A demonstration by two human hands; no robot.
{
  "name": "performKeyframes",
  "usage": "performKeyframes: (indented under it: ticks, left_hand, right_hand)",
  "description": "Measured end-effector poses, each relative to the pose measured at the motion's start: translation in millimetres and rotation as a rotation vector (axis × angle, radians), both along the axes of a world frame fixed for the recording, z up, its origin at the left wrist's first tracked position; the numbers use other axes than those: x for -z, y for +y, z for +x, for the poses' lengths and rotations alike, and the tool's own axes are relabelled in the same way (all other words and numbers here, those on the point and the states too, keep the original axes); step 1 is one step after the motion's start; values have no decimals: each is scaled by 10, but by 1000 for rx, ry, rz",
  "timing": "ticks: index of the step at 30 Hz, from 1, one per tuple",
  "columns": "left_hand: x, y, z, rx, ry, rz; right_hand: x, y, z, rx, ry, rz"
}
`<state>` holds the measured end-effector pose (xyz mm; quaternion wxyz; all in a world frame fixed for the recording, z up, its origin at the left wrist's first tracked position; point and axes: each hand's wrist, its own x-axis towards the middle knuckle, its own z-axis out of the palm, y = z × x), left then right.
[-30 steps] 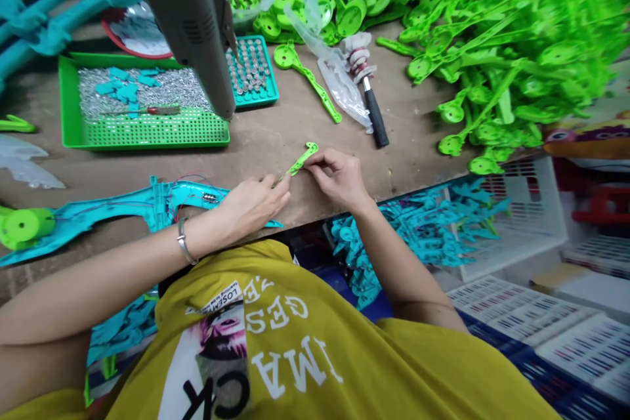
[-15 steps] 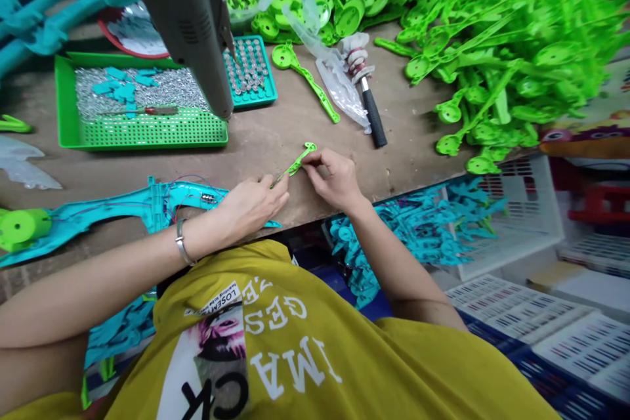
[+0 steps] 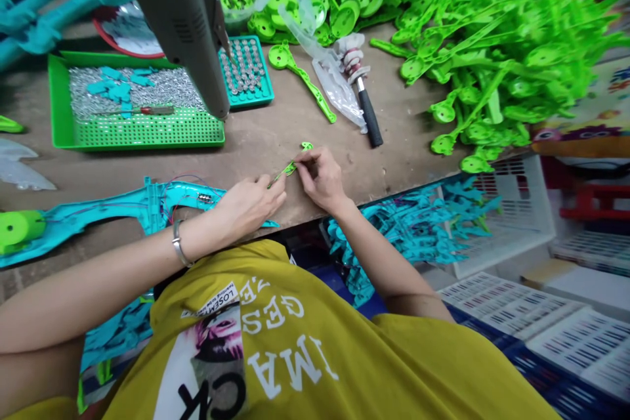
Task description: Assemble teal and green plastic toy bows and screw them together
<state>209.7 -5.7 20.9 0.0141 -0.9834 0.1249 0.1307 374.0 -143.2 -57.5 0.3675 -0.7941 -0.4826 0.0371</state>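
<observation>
A slim green plastic part (image 3: 290,168) lies slantwise between my hands, low over the bench. My left hand (image 3: 253,203), knuckles up, is closed on its near end, and the palm side is hidden. At its far half the thumb and fingertips of my right hand (image 3: 322,178) pinch it; whether they also hold something small I cannot make out. Beside my left wrist lies a long blue plastic shell (image 3: 111,207) with thin wires and a small metal spring-like piece. A round green piece (image 3: 20,230) sits at the shell's left end.
A grey power screwdriver (image 3: 182,26) hangs above the green tray (image 3: 138,138) of screws. A blue tray (image 3: 268,95) of small round parts, a hammer (image 3: 370,115) with a wrapped head and a green parts heap (image 3: 492,46) stand beyond. Blue parts (image 3: 403,230) fill a crate below the edge.
My right hand has shifted slightly left along the green part, its fingers now covering more of the far half. My left hand stays almost still. The whole view has slid a little left.
</observation>
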Motion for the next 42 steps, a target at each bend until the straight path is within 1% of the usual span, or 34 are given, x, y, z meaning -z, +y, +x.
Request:
performKeyframes:
  ticks: [4, 7, 13, 15, 19, 23, 26, 30, 36, 39, 42]
  left_hand:
    - [0, 1, 6, 6, -11, -4]
    - [17, 6, 6, 9, -20, -10]
    - [11, 13, 10, 9, -10, -15]
    - [5, 14, 11, 13, -11, -11]
    - [13, 17, 5, 25, -22, -8]
    - [3, 17, 7, 19, -4, -6]
    - [-29, 15, 16, 14, 29, 0]
    - [-43, 15, 15, 8, 32, -1]
    - [16, 14, -17, -4, -23, -25]
    - [33, 16, -21, -9, -42, -32]
    - [30, 19, -11, -1, -34, -31]
  right_hand:
    - [2, -4, -85, 121, 44, 17]
    - [-21, 1, -113, 167, 83, 33]
    - [-60, -25, -74, 90, 38, -12]
    - [-57, -35, -67, 85, 38, -14]
    - [-20, -38, -59, 70, 35, 37]
    - [22, -30, -32, 2, -45, 97]
    - [36, -27, -15, -26, -107, 103]
    - [40, -17, -19, -12, -161, 110]
    - [60, 20, -75, 37, -164, 108]
    - [74, 36, -112, 71, -221, 98]
    - [82, 30, -135, 69, -293, 81]
